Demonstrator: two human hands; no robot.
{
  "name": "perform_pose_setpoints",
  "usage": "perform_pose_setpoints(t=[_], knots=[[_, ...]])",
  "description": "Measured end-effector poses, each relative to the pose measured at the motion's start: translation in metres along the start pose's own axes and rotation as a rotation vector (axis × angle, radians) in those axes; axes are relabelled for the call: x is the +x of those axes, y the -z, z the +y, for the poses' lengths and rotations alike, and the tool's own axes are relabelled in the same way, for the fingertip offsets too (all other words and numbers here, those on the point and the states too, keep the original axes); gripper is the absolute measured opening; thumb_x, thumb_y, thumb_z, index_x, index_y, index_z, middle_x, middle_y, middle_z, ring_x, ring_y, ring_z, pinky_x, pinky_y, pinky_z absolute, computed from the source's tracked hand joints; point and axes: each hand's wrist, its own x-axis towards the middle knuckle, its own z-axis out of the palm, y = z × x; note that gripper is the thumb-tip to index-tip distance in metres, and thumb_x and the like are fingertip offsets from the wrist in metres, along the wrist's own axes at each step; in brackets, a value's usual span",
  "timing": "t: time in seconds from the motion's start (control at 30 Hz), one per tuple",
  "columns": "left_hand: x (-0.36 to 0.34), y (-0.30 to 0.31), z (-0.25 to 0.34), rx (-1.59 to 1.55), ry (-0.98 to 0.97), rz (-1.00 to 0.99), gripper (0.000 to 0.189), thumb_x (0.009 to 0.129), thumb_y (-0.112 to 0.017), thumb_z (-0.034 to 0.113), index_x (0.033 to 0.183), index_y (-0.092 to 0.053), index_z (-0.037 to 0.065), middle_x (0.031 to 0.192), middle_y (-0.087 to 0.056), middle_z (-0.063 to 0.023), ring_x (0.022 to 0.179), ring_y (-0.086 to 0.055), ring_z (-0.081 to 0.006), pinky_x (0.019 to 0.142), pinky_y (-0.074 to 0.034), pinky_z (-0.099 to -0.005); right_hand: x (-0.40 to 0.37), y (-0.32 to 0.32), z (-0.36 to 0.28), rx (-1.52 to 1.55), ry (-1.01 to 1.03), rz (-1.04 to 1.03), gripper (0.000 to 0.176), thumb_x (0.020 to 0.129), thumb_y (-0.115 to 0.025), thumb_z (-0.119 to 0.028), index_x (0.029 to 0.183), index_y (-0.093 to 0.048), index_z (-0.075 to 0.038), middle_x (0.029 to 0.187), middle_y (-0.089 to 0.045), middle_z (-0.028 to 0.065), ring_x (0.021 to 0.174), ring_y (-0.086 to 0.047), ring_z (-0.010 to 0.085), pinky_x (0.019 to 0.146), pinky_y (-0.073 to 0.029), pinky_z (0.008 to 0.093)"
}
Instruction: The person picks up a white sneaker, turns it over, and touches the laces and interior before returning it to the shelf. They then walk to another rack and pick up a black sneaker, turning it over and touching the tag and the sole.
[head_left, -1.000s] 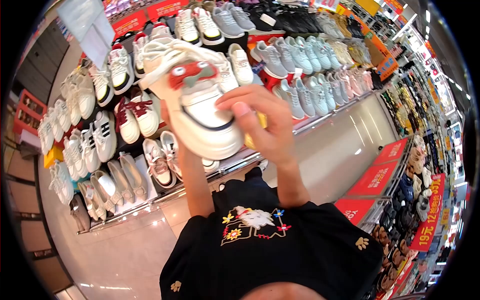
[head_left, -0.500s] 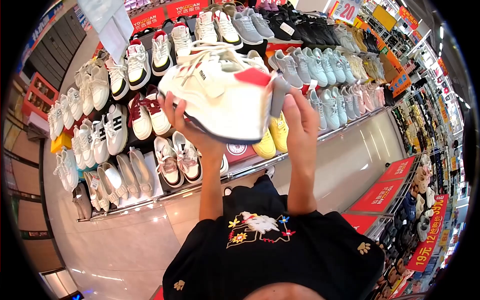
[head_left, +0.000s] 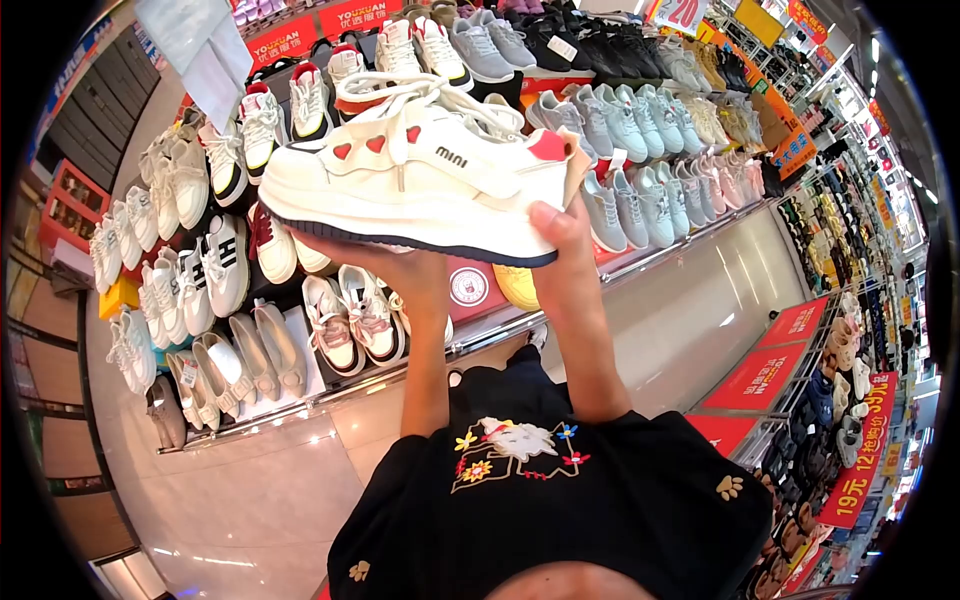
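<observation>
A white sneaker (head_left: 480, 205) is held up side-on in front of me, toe to the left. Red hearts, the black word "mini", a red heel patch and a dark sole edge mark it. Under the front of the sole, my left hand (head_left: 395, 265) supports it, with most of its fingers hidden beneath. My right hand (head_left: 568, 240) grips the heel, its thumb pressed on the near side and the other fingers mostly out of sight. White laces lie loosely over the top.
Behind the sneaker, a tiered display carries rows of shoes, including pale blue sneakers (head_left: 655, 120) and beige flats (head_left: 280, 350). A metal rail (head_left: 490, 335) edges its front. Red signs (head_left: 765, 385) and another shoe rack stand at the right.
The sneaker has turned so its heart-marked side faces me more squarely, and its toe has shifted left. My left hand has slid underneath; my right has moved down and left at the heel.
</observation>
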Motion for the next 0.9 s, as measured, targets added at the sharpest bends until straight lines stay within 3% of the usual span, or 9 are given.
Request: perform_pose_setpoints(t=[0.07, 0.17, 0.3, 0.37, 0.4, 0.47, 0.53, 0.77, 0.9], knots=[[0.0, 0.004, 0.006, -0.15, 0.482, -0.08, 0.1, 0.07, -0.072, 0.008, 0.142, -0.003, -0.004, 0.146, -0.009, -0.0203, 0.135, -0.017, -0.0276, 0.112, -0.01, -0.0389, 0.007, 0.008, 0.002, 0.021, 0.032, 0.021, 0.093, 0.068, -0.065, -0.027, 0.142, -0.016, 0.001, 0.132, -0.038, 0.0165, 0.123, -0.04, 0.022, 0.104, -0.031, 0.033], [0.001, 0.017, -0.011, -0.674, 0.91, -0.481, 0.092, 0.073, -0.076, 0.014, 0.14, -0.016, -0.002, 0.137, -0.034, -0.0165, 0.126, -0.035, -0.024, 0.108, -0.024, -0.0377, 0.014, 0.007, -0.009, -0.068, 0.236, 0.024, 0.095, 0.068, -0.065, -0.029, 0.142, -0.015, 0.001, 0.133, -0.037, 0.017, 0.124, -0.039, 0.0235, 0.104, -0.031, 0.0334], [-0.002, 0.015, -0.005, -1.01, 0.623, -0.749, 0.087, 0.075, -0.075, 0.033, 0.137, -0.023, 0.0, 0.132, -0.042, -0.0132, 0.121, -0.043, -0.0217, 0.104, -0.031, -0.0367, 0.016, 0.014, -0.012, -0.227, 0.271, 0.048, 0.096, 0.069, -0.067, -0.028, 0.143, -0.013, 0.001, 0.133, -0.037, 0.0185, 0.123, -0.041, 0.0244, 0.102, -0.034, 0.0329], [-0.004, 0.009, 0.002, -0.72, 0.862, -0.735, 0.085, 0.079, -0.067, 0.047, 0.137, -0.025, 0.002, 0.134, -0.04, -0.0126, 0.124, -0.042, -0.0231, 0.105, -0.032, -0.0384, 0.008, 0.004, -0.012, -0.227, 0.296, 0.08, 0.09, 0.069, -0.069, -0.024, 0.14, -0.019, 0.001, 0.129, -0.04, 0.0177, 0.119, -0.045, 0.0231, 0.097, -0.039, 0.0325], [-0.011, 0.006, 0.008, -1.123, 1.008, -0.525, 0.09, 0.08, -0.057, 0.06, 0.141, -0.021, 0.005, 0.139, -0.035, -0.0111, 0.127, -0.038, -0.0245, 0.105, -0.031, -0.0393, 0.005, 0.0, -0.011, -0.307, 0.247, 0.065, 0.094, 0.068, -0.071, -0.028, 0.139, -0.019, 0.002, 0.129, -0.041, 0.0174, 0.119, -0.045, 0.023, 0.099, -0.038, 0.0334], [-0.007, 0.003, 0.023, -1.094, 1.068, -0.451, 0.091, 0.08, -0.053, 0.063, 0.142, -0.019, 0.006, 0.142, -0.032, -0.0104, 0.128, -0.037, -0.0247, 0.106, -0.031, -0.0396, 0.005, 0.0, -0.005, -0.426, 0.268, -0.006, 0.079, 0.069, -0.075, -0.021, 0.131, -0.03, -0.002, 0.114, -0.051, 0.0132, 0.105, -0.055, 0.0201, 0.089, -0.045, 0.0316], [0.0, 0.001, 0.028, -1.005, 1.179, -0.354, 0.091, 0.081, -0.043, 0.071, 0.143, -0.018, 0.009, 0.145, -0.029, -0.009, 0.129, -0.036, -0.026, 0.106, -0.031, -0.0409, 0.003, -0.002, 0.002, -0.521, 0.301, 0.022, 0.078, 0.071, -0.076, -0.024, 0.132, -0.032, -0.003, 0.115, -0.053, 0.0146, 0.101, -0.056, 0.0201, 0.086, -0.045, 0.0301], [0.008, 0.007, 0.012, -1.1, 1.195, -0.323, 0.076, 0.087, -0.036, 0.064, 0.142, -0.023, 0.013, 0.14, -0.036, -0.0093, 0.126, -0.04, -0.0262, 0.104, -0.035, -0.0396, -0.003, 0.004, -0.001, -0.671, 0.415, 0.061, 0.051, 0.075, -0.074, -0.019, 0.118, -0.051, -0.001, 0.106, -0.061, 0.0136, 0.099, -0.058, 0.0193, 0.086, -0.045, 0.0312], [0.007, 0.007, 0.004, -1.089, 1.171, -0.27, 0.074, 0.088, -0.035, 0.064, 0.141, -0.027, 0.014, 0.139, -0.038, -0.0087, 0.124, -0.042, -0.0251, 0.103, -0.036, -0.0393, -0.004, 0.001, 0.001, -0.746, 0.469, 0.025, 0.053, 0.072, -0.077, -0.016, 0.116, -0.052, -0.003, 0.103, -0.058, 0.0093, 0.095, -0.058, 0.0184, 0.083, -0.046, 0.0303]])
